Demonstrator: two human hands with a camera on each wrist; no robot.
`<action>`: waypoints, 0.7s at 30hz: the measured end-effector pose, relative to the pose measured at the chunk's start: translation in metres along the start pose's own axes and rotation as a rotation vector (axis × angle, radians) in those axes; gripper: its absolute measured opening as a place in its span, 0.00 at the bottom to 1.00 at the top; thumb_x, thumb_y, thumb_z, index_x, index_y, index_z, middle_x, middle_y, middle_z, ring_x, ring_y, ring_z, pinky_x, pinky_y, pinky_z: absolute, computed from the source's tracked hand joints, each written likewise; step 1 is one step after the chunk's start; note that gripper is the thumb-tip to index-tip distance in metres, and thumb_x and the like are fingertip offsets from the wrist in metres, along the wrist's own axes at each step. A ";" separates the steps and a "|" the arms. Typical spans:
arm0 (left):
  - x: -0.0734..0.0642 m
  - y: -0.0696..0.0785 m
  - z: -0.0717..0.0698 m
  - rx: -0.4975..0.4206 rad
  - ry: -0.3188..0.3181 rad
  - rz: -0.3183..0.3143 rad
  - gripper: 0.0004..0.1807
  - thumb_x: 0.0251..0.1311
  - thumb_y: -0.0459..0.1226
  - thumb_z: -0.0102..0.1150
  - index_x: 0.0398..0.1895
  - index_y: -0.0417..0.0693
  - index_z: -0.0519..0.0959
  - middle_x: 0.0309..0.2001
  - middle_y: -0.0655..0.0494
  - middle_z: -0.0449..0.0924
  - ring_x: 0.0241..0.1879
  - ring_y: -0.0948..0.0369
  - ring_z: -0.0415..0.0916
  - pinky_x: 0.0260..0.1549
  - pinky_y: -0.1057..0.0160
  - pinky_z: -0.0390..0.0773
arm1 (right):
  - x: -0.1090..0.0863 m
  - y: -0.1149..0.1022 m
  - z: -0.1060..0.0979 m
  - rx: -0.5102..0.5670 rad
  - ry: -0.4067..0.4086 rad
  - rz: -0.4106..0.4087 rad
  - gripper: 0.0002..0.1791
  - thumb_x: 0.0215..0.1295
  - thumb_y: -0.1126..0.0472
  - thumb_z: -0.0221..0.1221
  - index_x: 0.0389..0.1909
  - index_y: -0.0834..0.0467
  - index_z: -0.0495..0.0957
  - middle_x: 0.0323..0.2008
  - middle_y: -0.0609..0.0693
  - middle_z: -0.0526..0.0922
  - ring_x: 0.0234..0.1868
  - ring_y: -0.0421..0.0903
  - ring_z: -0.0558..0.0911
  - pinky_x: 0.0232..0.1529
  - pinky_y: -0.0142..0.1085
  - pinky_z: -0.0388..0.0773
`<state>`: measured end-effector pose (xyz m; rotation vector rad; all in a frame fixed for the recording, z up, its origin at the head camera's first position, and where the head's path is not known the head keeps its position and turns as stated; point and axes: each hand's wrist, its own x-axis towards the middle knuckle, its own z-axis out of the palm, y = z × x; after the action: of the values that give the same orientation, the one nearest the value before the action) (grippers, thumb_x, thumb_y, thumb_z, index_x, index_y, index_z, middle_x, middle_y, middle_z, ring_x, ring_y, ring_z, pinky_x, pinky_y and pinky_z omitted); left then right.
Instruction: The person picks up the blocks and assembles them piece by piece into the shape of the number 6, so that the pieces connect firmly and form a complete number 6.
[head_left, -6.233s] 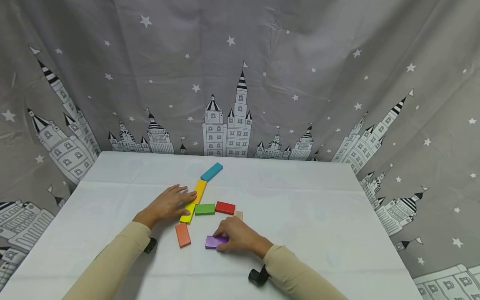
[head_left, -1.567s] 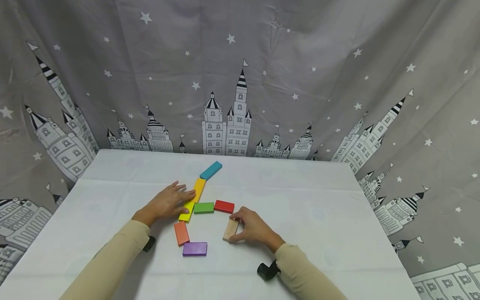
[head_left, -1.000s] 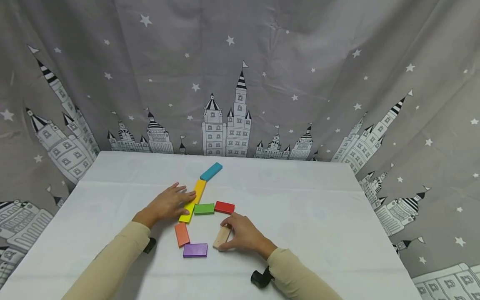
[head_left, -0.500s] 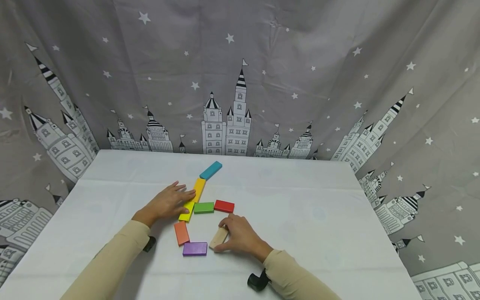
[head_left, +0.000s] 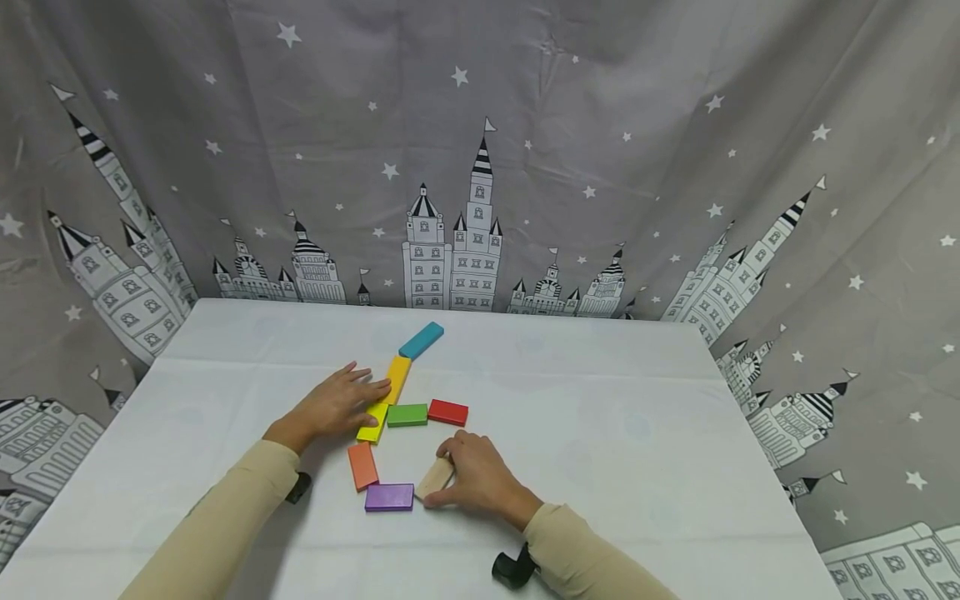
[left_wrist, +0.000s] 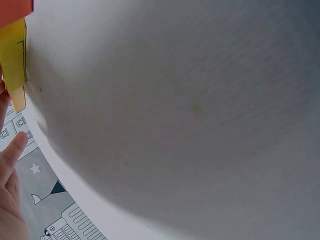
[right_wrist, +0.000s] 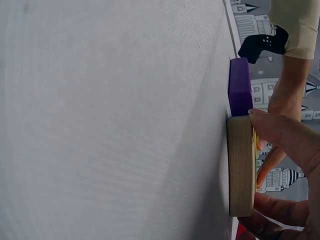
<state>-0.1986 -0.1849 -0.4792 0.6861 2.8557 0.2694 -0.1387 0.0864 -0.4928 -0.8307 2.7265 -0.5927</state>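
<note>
My right hand (head_left: 480, 475) pinches a plain wooden block (head_left: 435, 477) by its two ends, thumb at the near end. The block lies slanted, its near end against the right end of the purple block (head_left: 389, 497); the right wrist view shows the wooden block (right_wrist: 241, 165) meeting the purple block (right_wrist: 240, 87). With fingers spread, my left hand (head_left: 333, 406) rests at the yellow block (head_left: 372, 423) and the yellow-orange block (head_left: 399, 377). The orange block (head_left: 363, 466) touches the purple one's left corner. Green (head_left: 407, 415) and red (head_left: 447, 412) blocks run right from the yellow one.
A blue block (head_left: 422, 340) lies at the far end of the yellow-orange one. All the blocks lie flat on a white-covered table (head_left: 600, 400). Behind it hangs a grey curtain (head_left: 645, 108) with castles and stars.
Earlier my right hand set the purple block beside the orange one, then took the wooden block. It has since slid that block left and nearer, up to the purple one. The left hand stays put.
</note>
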 end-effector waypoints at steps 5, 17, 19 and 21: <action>0.001 0.000 0.000 -0.007 0.002 0.005 0.36 0.56 0.50 0.64 0.67 0.47 0.69 0.65 0.49 0.71 0.69 0.41 0.57 0.69 0.40 0.46 | -0.002 -0.003 -0.001 -0.012 0.009 0.005 0.33 0.43 0.37 0.73 0.45 0.55 0.80 0.34 0.42 0.75 0.36 0.38 0.71 0.48 0.34 0.72; 0.000 -0.002 0.000 0.008 0.014 0.020 0.36 0.56 0.51 0.63 0.67 0.46 0.69 0.65 0.49 0.71 0.68 0.41 0.58 0.69 0.40 0.46 | -0.002 -0.005 0.000 -0.013 0.006 0.033 0.34 0.43 0.36 0.72 0.45 0.55 0.79 0.33 0.41 0.74 0.35 0.37 0.70 0.47 0.34 0.72; 0.000 -0.002 -0.001 0.009 0.014 0.021 0.36 0.56 0.51 0.63 0.67 0.46 0.69 0.65 0.49 0.71 0.68 0.41 0.58 0.69 0.40 0.45 | -0.003 -0.005 -0.001 -0.004 0.005 0.037 0.34 0.43 0.36 0.72 0.46 0.54 0.79 0.34 0.41 0.75 0.36 0.38 0.71 0.49 0.35 0.72; 0.000 -0.002 -0.001 0.007 0.010 0.020 0.36 0.56 0.51 0.63 0.67 0.46 0.69 0.65 0.49 0.71 0.68 0.41 0.58 0.69 0.40 0.46 | -0.004 -0.004 -0.002 0.026 -0.002 0.045 0.36 0.43 0.35 0.72 0.49 0.54 0.78 0.34 0.41 0.75 0.37 0.38 0.71 0.49 0.35 0.73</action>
<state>-0.1994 -0.1863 -0.4789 0.7163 2.8622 0.2667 -0.1345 0.0861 -0.4887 -0.7616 2.7219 -0.6160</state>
